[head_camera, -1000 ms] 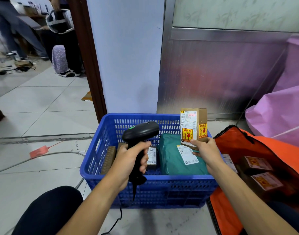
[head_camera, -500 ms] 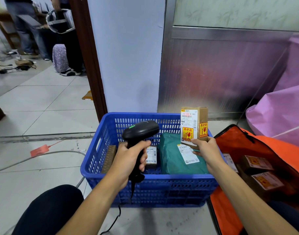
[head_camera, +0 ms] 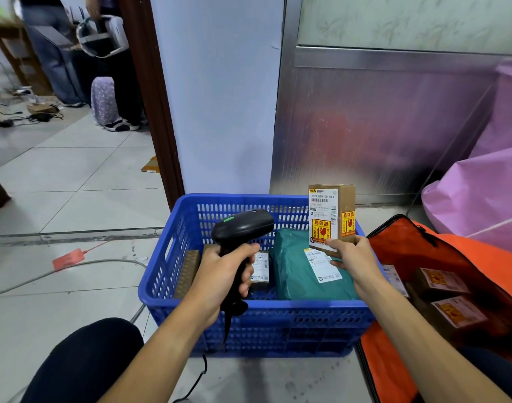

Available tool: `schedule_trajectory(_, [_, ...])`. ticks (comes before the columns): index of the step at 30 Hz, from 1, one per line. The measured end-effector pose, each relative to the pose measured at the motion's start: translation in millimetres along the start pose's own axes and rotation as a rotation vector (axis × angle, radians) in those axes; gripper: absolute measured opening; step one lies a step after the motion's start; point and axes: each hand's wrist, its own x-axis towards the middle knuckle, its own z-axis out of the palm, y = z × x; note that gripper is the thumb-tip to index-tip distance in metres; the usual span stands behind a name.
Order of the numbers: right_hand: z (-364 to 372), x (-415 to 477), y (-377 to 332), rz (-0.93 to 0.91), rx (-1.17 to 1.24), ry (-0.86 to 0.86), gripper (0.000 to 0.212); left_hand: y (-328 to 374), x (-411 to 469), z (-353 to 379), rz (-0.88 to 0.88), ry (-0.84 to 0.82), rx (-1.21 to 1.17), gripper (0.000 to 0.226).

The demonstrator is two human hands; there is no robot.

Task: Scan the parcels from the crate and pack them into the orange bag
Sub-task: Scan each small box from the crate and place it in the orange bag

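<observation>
Gripping the scanner: left hand, over the crate.
Box: upright, pinched by right hand, just right of scanner.

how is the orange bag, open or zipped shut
Open. The orange bag gapes wide, with boxes visible inside.

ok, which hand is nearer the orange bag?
Right. The right hand, holding the cardboard box, is at the right end of the blue crate beside the orange bag; the left hand grips the barcode scanner mid-crate, farther left.
</observation>
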Motion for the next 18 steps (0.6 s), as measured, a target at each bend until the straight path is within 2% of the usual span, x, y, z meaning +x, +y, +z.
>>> schedule_trajectory(18, [0.6,1.0,1.3,0.0,-0.033,-0.023,0.037,3.8,-0.9,0.0,-0.004,0.014,-0.009,0.03])
